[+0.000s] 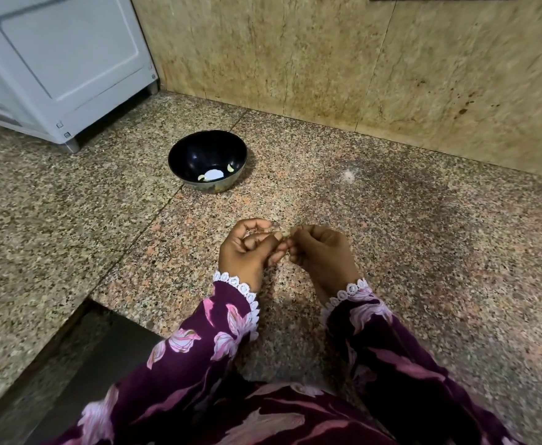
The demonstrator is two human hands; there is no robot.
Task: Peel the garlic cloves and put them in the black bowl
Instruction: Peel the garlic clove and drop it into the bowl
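Right now both hands meet low over the granite floor, near its front edge where the slab steps down. The left hand (247, 248) curls its fingers (265, 224) in, thumb pressed up against a small pale garlic clove (285, 234). The right hand (319, 252) pinches that same clove from the other side, its fingers (298, 231) bent tight. So the clove sits squeezed between two sets of fingertips, mostly hidden; I cannot tell how much skin is left on it.

Further back, well apart from the hands, the black bowl (179, 155) stands toward the rear of the floor, near the foot of a white appliance (70, 65). Two pale cloves (230, 168) lie inside, with a bright patch that could be glare or peel.

Risks from here? That clove is tiny and slick once bared; a hard pinch could shoot it out onto the speckled granite, where it would be hard to spot. Digging in with a nail could bruise or split it. Loose skin may cling to the fingers and ride along into the bowl. And the bowl is a fair reach away, so a lazy toss could miss or tip it.
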